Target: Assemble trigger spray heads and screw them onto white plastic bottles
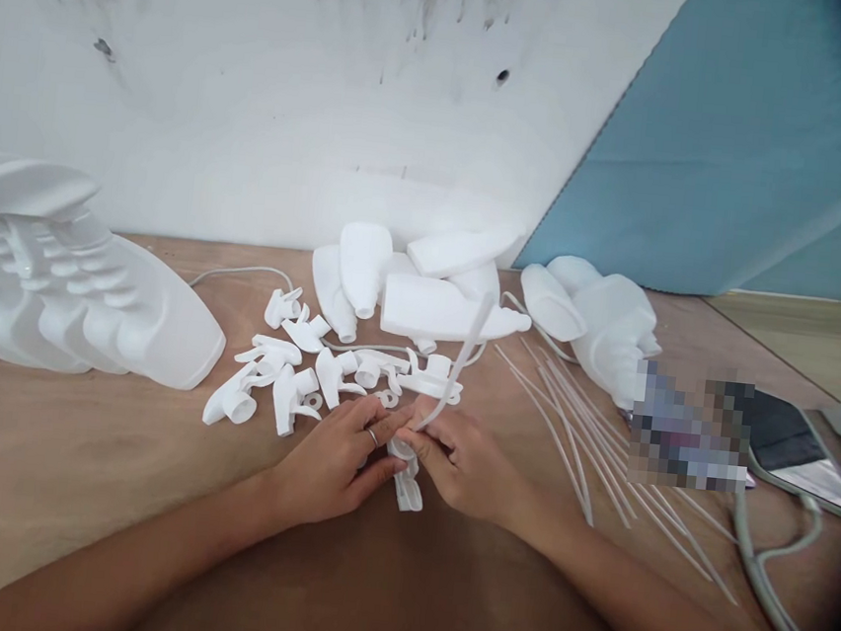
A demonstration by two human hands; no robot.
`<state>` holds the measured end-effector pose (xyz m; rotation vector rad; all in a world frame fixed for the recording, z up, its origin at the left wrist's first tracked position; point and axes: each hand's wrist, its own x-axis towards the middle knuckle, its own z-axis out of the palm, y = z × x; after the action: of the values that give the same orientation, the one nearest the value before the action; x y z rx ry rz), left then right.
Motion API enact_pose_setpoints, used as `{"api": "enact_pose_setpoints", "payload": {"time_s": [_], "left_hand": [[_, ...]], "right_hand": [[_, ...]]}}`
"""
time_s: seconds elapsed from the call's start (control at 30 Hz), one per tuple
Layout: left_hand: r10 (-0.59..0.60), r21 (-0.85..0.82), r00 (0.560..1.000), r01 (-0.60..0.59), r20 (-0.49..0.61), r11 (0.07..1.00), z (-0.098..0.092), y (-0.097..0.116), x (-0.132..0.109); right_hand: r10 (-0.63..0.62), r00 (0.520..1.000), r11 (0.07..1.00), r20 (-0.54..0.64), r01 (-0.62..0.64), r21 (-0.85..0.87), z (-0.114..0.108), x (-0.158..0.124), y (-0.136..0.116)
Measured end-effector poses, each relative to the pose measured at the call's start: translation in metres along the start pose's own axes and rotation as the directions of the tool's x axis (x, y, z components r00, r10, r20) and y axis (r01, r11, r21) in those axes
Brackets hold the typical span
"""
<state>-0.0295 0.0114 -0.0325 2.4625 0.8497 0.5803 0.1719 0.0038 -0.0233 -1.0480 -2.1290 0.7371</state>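
Note:
Both my hands meet over a white trigger spray head [409,491] near the front of the table. My left hand [328,460] is closed around it from the left, with a ring on one finger. Pinched in my right hand [470,464] is a translucent plastic tube [456,373], its lower end at the spray head and its free end slanting up and away. Whether the tube is inside the head is hidden by my fingers. Just beyond my hands lie several loose trigger spray heads [292,397] and small white ring washers [313,401].
White bottles [436,307] lie piled at the wall, with more bottles [606,318] to the right. Stacked white bottles [130,312] stand at left. Loose tubes [581,420] are spread right of my hands, near a phone [795,441] and a cable [748,541].

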Motion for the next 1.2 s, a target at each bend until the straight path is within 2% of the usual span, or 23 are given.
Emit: {"api": "enact_pose_setpoints", "payload": {"time_s": [0.27,0.53,0.73,0.97,1.1,1.2], "left_hand": [[-0.009,-0.005,1.000,0.009,-0.013,1.000,0.001,-0.002,-0.001],[-0.019,0.035,0.999,0.020,-0.039,0.999,0.005,-0.005,-0.002],[-0.041,0.055,0.999,0.042,-0.021,0.998,0.004,-0.005,-0.001],[-0.023,0.024,0.999,0.024,-0.023,0.999,0.001,-0.003,-0.001],[-0.052,-0.080,0.995,0.045,-0.087,0.996,0.000,-0.003,-0.003],[-0.203,-0.288,0.969,0.155,-0.142,0.945,-0.004,-0.001,-0.002]], "right_hand": [[0.074,0.997,0.996,0.000,-0.074,0.053,-0.004,0.003,-0.010],[0.161,0.980,0.960,-0.120,-0.127,0.251,0.016,-0.002,0.013],[0.222,0.972,0.902,-0.078,-0.174,0.396,0.022,-0.001,0.019],[0.240,0.970,0.870,-0.037,-0.198,0.452,0.021,-0.001,0.016],[0.203,0.979,0.880,-0.015,-0.176,0.442,0.016,-0.003,0.011],[0.152,0.988,0.904,-0.028,-0.128,0.407,0.006,-0.004,0.005]]}}
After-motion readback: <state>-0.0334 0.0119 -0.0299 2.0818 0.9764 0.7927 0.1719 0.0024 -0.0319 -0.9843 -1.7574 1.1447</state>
